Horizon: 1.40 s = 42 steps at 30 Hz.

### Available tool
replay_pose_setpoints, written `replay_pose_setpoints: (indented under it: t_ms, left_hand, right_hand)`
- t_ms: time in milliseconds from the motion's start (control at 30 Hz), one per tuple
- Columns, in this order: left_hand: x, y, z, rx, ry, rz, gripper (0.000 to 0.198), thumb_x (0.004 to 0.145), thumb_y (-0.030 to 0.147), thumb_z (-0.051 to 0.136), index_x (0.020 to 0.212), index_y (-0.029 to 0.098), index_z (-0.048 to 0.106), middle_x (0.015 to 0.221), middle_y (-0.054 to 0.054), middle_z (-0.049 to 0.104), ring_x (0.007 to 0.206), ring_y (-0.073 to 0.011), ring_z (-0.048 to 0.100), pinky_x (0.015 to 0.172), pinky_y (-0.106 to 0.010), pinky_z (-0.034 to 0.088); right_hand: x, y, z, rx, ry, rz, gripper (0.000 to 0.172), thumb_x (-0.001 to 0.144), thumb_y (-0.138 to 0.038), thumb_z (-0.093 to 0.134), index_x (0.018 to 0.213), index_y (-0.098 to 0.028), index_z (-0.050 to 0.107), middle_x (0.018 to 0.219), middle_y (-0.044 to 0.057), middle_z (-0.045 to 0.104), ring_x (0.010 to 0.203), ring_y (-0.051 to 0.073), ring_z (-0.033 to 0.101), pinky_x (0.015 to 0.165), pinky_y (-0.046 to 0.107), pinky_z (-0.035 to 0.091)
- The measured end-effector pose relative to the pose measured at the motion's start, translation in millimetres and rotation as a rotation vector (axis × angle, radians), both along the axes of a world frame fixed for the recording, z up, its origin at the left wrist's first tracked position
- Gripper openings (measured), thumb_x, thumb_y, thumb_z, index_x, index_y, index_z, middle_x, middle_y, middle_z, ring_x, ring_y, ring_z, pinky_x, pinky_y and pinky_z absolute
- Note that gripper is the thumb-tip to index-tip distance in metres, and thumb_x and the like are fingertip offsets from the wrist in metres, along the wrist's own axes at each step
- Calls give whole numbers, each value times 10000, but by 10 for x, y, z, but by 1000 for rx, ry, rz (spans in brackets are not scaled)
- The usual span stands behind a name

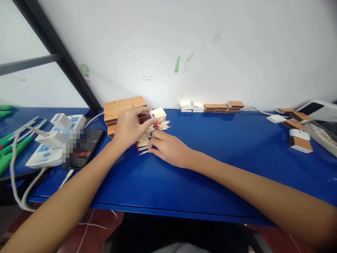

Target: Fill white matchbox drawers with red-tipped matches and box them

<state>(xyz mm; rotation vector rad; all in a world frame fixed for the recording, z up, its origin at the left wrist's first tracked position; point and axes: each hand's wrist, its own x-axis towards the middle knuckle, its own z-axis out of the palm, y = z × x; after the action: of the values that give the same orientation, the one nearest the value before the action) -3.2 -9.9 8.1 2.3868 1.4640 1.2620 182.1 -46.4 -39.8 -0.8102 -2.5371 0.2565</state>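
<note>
Between thumb and fingers, my left hand [129, 127] grips a white matchbox tray [160, 111] with some matches lying in it. The tray is held just above a pile of loose red-tipped matches [143, 142] on the blue table. At the near edge of that pile, the fingertips of my right hand [168, 147] are pinched together at the end of a match [143, 153]. Behind my left hand stands a stack of orange-brown matchboxes [110, 114], partly hidden by the hand.
White trays [185, 106] and matchbox sleeves [216, 107] line the wall. At the right lie more boxes and a white earbud case [299, 134] on a sleeve. A phone [91, 147], a power strip [47, 154] and cables fill the left of the blue table [223, 147].
</note>
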Motion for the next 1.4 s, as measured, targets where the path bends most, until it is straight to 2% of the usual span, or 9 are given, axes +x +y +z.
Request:
replay_pose_setpoints:
  t_ms: [267, 433, 600, 800, 967, 1067, 1167, 1300, 1400]
  left_hand:
    - [-19, 20, -8, 2, 9, -1, 375, 862, 532, 823, 1068, 219, 816, 822, -37, 789, 780, -220, 736, 743, -321, 542]
    - [-17, 23, -16, 3, 27, -1, 380, 866, 546, 817, 1071, 225, 820, 813, -37, 788, 748, -212, 730, 738, -328, 545]
    - [-23, 39, -28, 11, 24, -2, 406, 875, 554, 804, 1092, 211, 822, 900, -53, 814, 774, -210, 735, 755, -322, 546]
    - [-10, 30, -26, 11, 27, 0, 389, 867, 546, 811, 1075, 218, 820, 904, -49, 815, 721, -205, 718, 738, -329, 542]
    - [-10, 36, -32, 13, 35, -14, 383, 877, 547, 798, 1075, 220, 817, 952, -44, 824, 645, -173, 681, 720, -326, 537]
    - [-17, 40, -35, 6, 56, -18, 391, 874, 551, 798, 1076, 217, 816, 905, -49, 817, 663, -187, 689, 723, -327, 538]
    - [-23, 39, -39, -23, 92, -47, 386, 874, 533, 800, 1078, 206, 816, 829, -51, 800, 677, -204, 699, 708, -322, 527]
    - [-19, 38, -41, -66, 138, -95, 337, 868, 470, 814, 1077, 206, 819, 731, -31, 759, 651, -203, 686, 671, -307, 496]
    - [-11, 38, -45, -77, 150, -134, 315, 858, 475, 826, 1060, 233, 826, 690, -11, 736, 654, -199, 676, 661, -297, 480]
  right_hand:
    - [113, 8, 70, -46, -14, -24, 85, 1038, -193, 588, 1008, -165, 662, 1058, 102, 630, 973, 228, 598, 884, 381, 512]
    - [90, 32, 52, -57, -40, -10, 144, 1056, -193, 553, 997, -151, 678, 1045, 106, 625, 974, 226, 591, 900, 379, 505]
    - [48, 17, 21, -74, 8, 11, 217, 1094, -239, 502, 997, -155, 677, 1028, 93, 623, 976, 217, 588, 909, 378, 503]
    - [-2, -9, -12, -117, 77, 34, 120, 1046, -284, 631, 1017, -178, 678, 1038, 74, 640, 1022, 227, 590, 928, 375, 494]
    - [-49, -28, -50, -65, 33, 36, 184, 1069, -272, 582, 965, -156, 679, 989, 82, 629, 972, 221, 582, 879, 359, 498]
    - [2, -21, -38, -4, -5, 28, 204, 1081, -275, 552, 968, -151, 668, 1007, 95, 627, 985, 230, 582, 878, 364, 496]
    - [136, 58, 32, 32, 24, -23, 171, 1080, -268, 554, 987, -160, 648, 1044, 94, 624, 993, 229, 585, 893, 364, 487]
    - [365, 274, 142, 132, 177, -212, 149, 1092, -272, 521, 1027, -183, 620, 1059, 93, 605, 966, 232, 568, 869, 364, 466]
    - [478, 413, 169, 182, 214, -325, 119, 1079, -247, 521, 1035, -188, 614, 1068, 102, 596, 957, 241, 558, 834, 364, 450]
